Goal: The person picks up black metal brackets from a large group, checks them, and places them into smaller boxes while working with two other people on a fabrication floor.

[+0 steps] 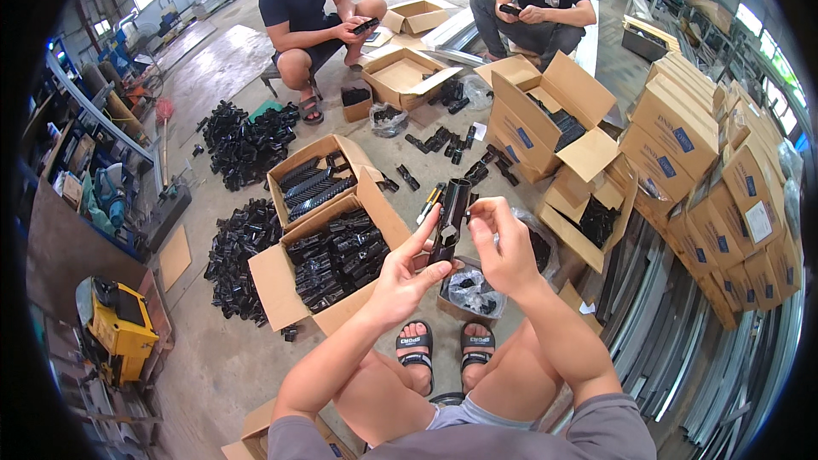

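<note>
My left hand [404, 283] is wrapped round a black tubular plastic part [452, 220], held upright before me with its round opening on top. A notch shows low on its side. My right hand [506, 249] is closed at the part's right side, thumb and fingertips pinched together. What sits between those fingertips is too small to tell. Just left of the tube, by my left fingers, a slim yellow-and-black thing [431, 203] shows; its kind is unclear. Below my hands stands a small box with a clear plastic bag [474, 291] holding small dark pieces.
Open cartons [271, 283] of black parts stand at left, beside heaps of loose parts [243, 255]. More open cartons [511, 138] are ahead and right. Two people sit opposite, handling black parts. Stacked closed boxes [673, 132] and metal profiles [656, 332] line the right; a yellow machine [128, 324] stands left.
</note>
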### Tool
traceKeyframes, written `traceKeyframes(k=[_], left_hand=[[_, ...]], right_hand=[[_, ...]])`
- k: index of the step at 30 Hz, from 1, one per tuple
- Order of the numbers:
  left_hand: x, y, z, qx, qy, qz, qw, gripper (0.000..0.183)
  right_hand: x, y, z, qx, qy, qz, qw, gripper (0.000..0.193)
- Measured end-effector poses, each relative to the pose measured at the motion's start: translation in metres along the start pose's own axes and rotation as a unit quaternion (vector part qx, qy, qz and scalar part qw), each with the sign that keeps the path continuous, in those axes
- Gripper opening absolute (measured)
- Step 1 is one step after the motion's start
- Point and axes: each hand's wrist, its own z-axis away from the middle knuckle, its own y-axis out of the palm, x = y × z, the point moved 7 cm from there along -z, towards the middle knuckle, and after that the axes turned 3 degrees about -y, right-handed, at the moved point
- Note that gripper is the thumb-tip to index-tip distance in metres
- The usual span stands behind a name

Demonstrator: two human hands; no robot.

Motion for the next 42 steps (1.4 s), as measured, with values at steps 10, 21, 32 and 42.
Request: traceKeyframes(k=[10, 21, 32, 42], left_hand=[[0.000, 0.003, -0.002, 0.008, -0.003, -0.027, 1.000, 0.080], [-0.018, 0.005, 0.000, -0.030, 0.077, -0.230, 0.970, 0.074], [-0.019, -0.044, -0.014, -0.227, 0.114, -0.297, 0.920, 0.045], [0.001, -0.026, -0.010, -0.094, -0.070, 0.190, 0.975, 0.060]], right_hand=[[-0.009, 0.003, 0.000, 0.069, 0.018, 0.072, 0.995, 0.012], [-0.036, -0.009, 0.005, 0.006, 0.121, -0.033, 0.992, 0.031], [-0.039, 0.010, 0.015, 0.028, 0.142, -0.118, 0.982, 0.028], [0.017, 0.033, 0.034, 0.117, -0.165, 0.193, 0.960, 0.045]])
